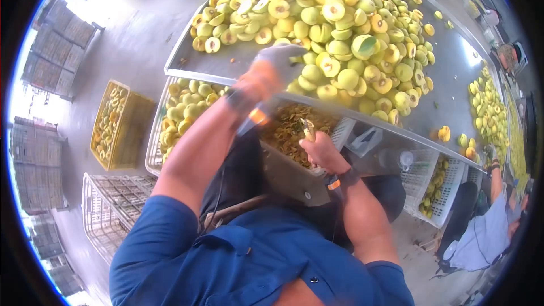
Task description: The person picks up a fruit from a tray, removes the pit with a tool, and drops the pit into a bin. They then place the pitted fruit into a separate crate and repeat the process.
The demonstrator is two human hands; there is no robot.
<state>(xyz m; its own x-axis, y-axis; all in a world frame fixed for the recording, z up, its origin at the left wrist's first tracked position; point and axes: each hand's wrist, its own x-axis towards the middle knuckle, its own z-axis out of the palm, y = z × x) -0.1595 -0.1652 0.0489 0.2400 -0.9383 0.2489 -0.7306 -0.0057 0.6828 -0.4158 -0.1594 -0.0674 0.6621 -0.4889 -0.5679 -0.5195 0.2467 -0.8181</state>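
Yellow-green halved fruit (337, 45), cut faces showing on many, is heaped on the grey metal bench (195, 63) in front of me. My left hand (280, 59) is at the near-left edge of the heap. It's motion-blurred, so I cannot tell if the fingers are spread or pinching a piece. My right hand (324, 152) is lower, near side of the bench edge, fingers closed around a small yellowish tool (308, 130), tip pointing up and away from me. Both sit above or near a pale plastic crate (342, 133) of brown-yellow scraps (289, 127), close in front of my lap.

Left of that: white slatted basket (154, 146) of green fruit; further left, yellow plastic crate (135, 139) with cut pieces, on the floor. Green leaf (366, 44) lies on the heap. Second fruit pile (488, 107) at the bench's right end, a few orange-toned pieces (444, 134) near it. Co-worker in a light blue shirt (481, 238) is over there too, one arm extended toward the bench.
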